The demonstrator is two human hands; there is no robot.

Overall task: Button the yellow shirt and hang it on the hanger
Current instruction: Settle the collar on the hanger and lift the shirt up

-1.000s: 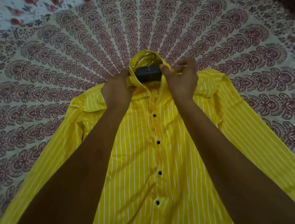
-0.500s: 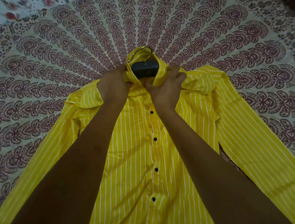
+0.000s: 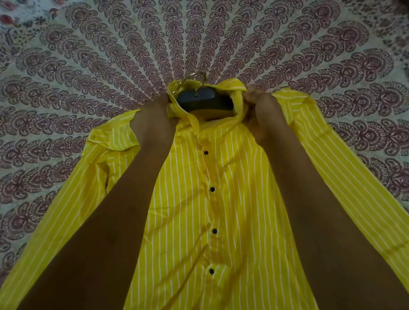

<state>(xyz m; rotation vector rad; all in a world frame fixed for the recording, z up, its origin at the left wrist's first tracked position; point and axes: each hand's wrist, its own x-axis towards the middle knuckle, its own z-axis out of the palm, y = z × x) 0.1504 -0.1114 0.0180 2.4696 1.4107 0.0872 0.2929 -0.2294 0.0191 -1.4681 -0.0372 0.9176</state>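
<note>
Patterned bedsheet (image 3: 94,73), cream with maroon fan motifs radiating from the upper centre, fills the frame edge to edge; I log it as the working surface. Item one: yellow shirt (image 3: 203,216) with white pinstripes, laid flat and face up across the centre and lower frame, sleeves spread toward the lower left and lower right corners. Placket closed, with five dark buttons (image 3: 212,189) visible in a line down the middle. Item two: dark hanger (image 3: 204,99) seated inside the collar at upper centre, its metal hook (image 3: 193,78) poking out past the collar onto the sheet. Item three: my left hand (image 3: 155,120), closed on the collar's left side beside the hanger. Item four: my right hand (image 3: 262,108), fingers clenched on the collar's right side. Both forearms run up from the bottom corners and cover the shirt's shoulders in part.
</note>
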